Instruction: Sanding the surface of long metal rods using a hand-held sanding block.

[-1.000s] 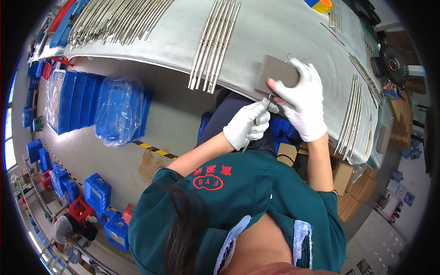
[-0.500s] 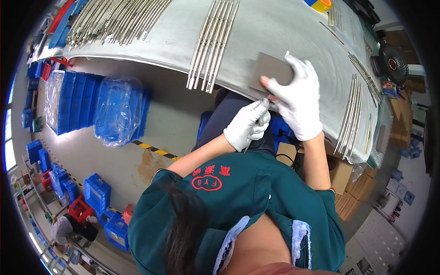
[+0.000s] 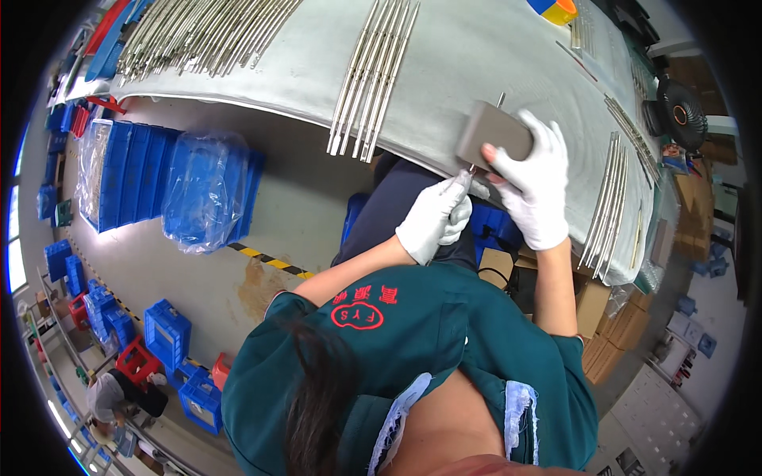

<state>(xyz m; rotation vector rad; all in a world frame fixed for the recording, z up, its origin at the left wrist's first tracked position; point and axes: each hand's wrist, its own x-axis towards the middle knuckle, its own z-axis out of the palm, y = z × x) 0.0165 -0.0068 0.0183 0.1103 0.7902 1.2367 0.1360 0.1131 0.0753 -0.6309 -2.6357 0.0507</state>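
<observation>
Both my hands wear white gloves with some fingertips bare. In my right hand (image 3: 536, 189) is a flat grey-brown rectangular block (image 3: 498, 133), gripped at its right side with the thumb on top, at the table's front edge. A thin metal rod (image 3: 473, 169) runs beneath the block, and its far tip shows beyond the block's back edge. My left hand (image 3: 435, 217) is closed on the rod's near end, just off the table edge above my lap. Most of the rod is hidden by the block and glove.
Several slim metal rods (image 3: 371, 79) lie left of the block, with a large row (image 3: 202, 36) farther left. More rods (image 3: 609, 202) rest at the right. A black fan (image 3: 679, 109) stands beyond the right edge. Blue crates (image 3: 131, 178) sit on the floor at left.
The block and my right hand have moved slightly right and nearer, and the block is tilted differently. The rod's far tip now shows past it. My left hand has shifted slightly right.
</observation>
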